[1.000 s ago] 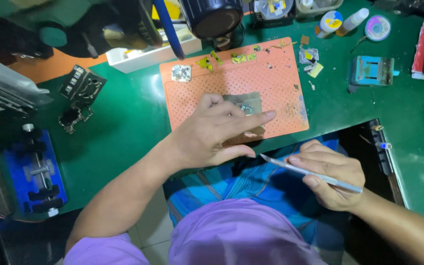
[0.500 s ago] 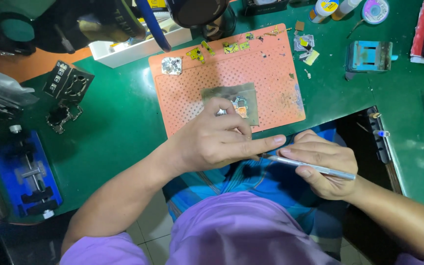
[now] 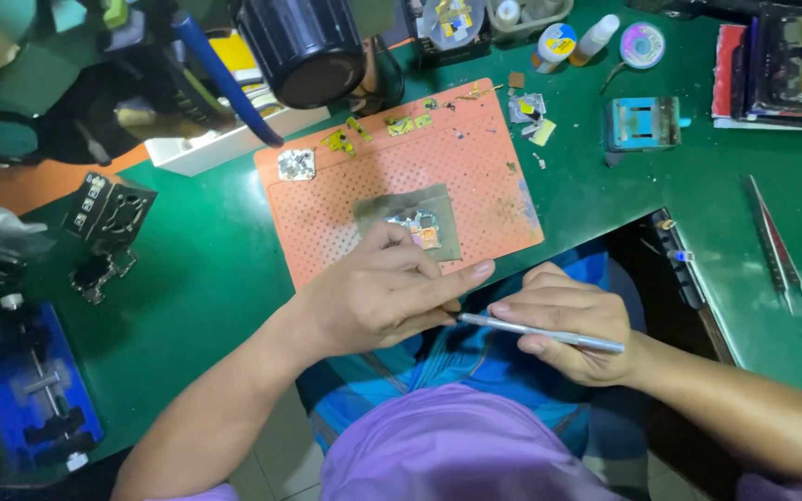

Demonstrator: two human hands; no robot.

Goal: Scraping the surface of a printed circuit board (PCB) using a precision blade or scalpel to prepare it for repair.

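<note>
At the far left of the orange perforated mat [image 3: 392,176], a blue clamp fixture [image 3: 34,390] sits on the green bench [image 3: 206,269], well apart from the work. Between fixture and mat: a small black bracket part [image 3: 106,209].

On the mat's upper left corner, a small square metal chip [image 3: 296,164]. Along the mat's top edge, yellow-green scraps [image 3: 401,123]. Near the mat's front edge lies the grey stencil plate [image 3: 410,223] with a small board showing through it.

Left hand [image 3: 378,292]: fingers curled, tips pressing on the plate's front edge, index stretched out right toward the tool. It grasps nothing, just pins the plate down.

Right hand [image 3: 573,320]: just off the mat's front right corner, over the lap, closed around a thin metal tool [image 3: 540,332] in a pen-like grip. Tool tip points left and meets the left index finger; can't tell if it touches.

Right of the mat: a teal holder block [image 3: 642,122], further right tweezers [image 3: 772,246] lying loose.

My read on doing this well: keep the left fingertips flat and steady so the plate doesn't slide on the board, keep them clear of the centre openings, bring the tool in low and at a shallow angle, light pressure only. Resting the right wrist on the bench edge would steady the tip.
</note>
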